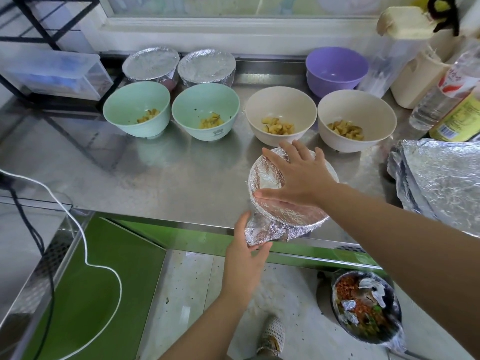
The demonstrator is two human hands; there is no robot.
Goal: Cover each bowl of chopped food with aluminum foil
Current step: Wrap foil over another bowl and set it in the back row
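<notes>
Right hand (298, 178) spread flat on foil (267, 229) over bowl (262, 175) at counter (181, 183) edge; left hand (246, 255) pinches foil's side. Risk: bowl tips off edge, or foil tears.

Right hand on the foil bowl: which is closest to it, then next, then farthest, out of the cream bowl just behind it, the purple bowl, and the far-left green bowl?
From the right hand:
1. Cream bowl, just behind the fingertips.
2. Purple bowl, back right, looks empty.
3. Far-left green bowl, away to the left.
</notes>
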